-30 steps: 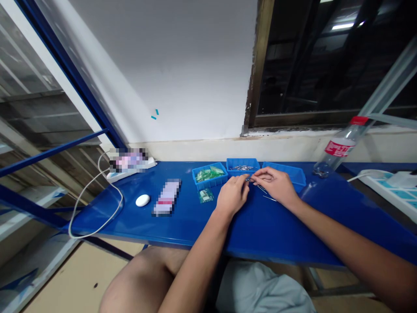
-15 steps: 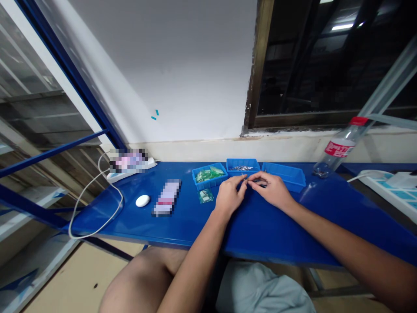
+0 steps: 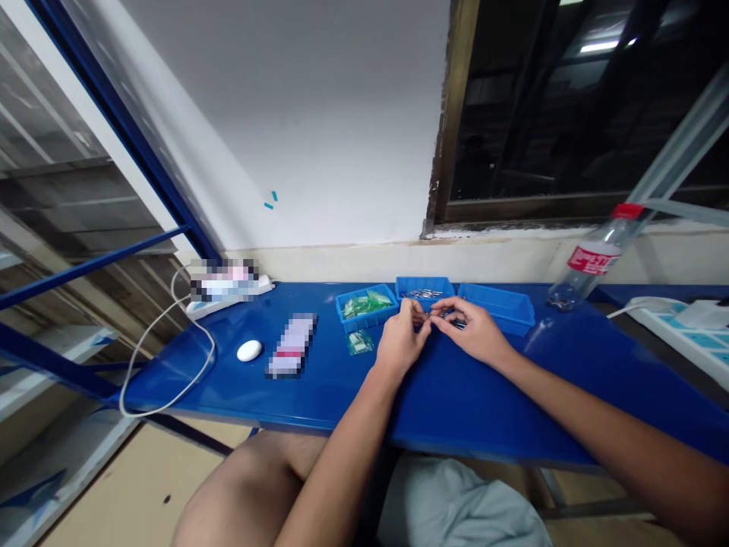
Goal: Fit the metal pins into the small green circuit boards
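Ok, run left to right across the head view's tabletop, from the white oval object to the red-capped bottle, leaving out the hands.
White oval object, pixelated flat rectangle, blue tray of green packets, blue tray of thin metal pieces, rightmost blue tray, red-capped bottle.

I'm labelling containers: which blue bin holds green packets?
The leftmost bin; the middle bin holds metal pieces, and no green shows in the rightmost bin.

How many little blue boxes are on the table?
3: the left box holding green packets, the middle box holding metal pieces, and the right box, partly behind the right hand.
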`<state>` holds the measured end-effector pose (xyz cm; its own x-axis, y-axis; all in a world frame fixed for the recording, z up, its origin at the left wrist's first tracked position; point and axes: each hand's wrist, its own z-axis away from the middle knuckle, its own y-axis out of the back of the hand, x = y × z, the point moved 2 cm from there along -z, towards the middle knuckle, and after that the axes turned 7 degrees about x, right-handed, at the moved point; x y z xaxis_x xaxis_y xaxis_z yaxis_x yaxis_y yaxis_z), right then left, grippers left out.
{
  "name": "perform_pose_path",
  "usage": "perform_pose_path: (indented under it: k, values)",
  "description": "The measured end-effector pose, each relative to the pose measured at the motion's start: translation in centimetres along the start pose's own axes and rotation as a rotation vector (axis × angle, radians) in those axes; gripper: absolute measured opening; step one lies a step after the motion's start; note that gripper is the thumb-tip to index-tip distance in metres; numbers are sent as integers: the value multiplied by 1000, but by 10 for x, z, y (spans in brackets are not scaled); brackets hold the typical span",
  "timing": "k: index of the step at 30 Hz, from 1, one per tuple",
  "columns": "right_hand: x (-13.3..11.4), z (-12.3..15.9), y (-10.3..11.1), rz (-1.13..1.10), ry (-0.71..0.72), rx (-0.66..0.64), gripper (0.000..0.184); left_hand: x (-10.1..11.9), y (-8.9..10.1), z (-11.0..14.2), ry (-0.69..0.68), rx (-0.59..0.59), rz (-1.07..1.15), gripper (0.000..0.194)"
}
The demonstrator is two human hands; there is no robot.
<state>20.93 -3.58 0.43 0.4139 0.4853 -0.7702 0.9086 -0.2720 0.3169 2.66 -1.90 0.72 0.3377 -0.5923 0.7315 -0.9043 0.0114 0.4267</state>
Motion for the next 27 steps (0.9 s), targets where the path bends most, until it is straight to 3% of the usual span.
perform_pose_path:
  k: [8,14,18,24,27]
  values:
    - [5,-2,-2,-10,0,-62,25,3,-3,1,-46,-108,-111,27]
    - [13,-4,1,-128,-124,-6,35,8,0,1,-58,15,-82,20]
    - [15,-3,-2,-237,-194,-50,39,7,3,-1,-29,103,3,23]
    - [7,-1,-4,-159,-132,-133,53,10,4,-3,-44,59,41,33]
    - [6,-1,0,-30,-93,-89,44,12,6,-1,-57,69,-41,26]
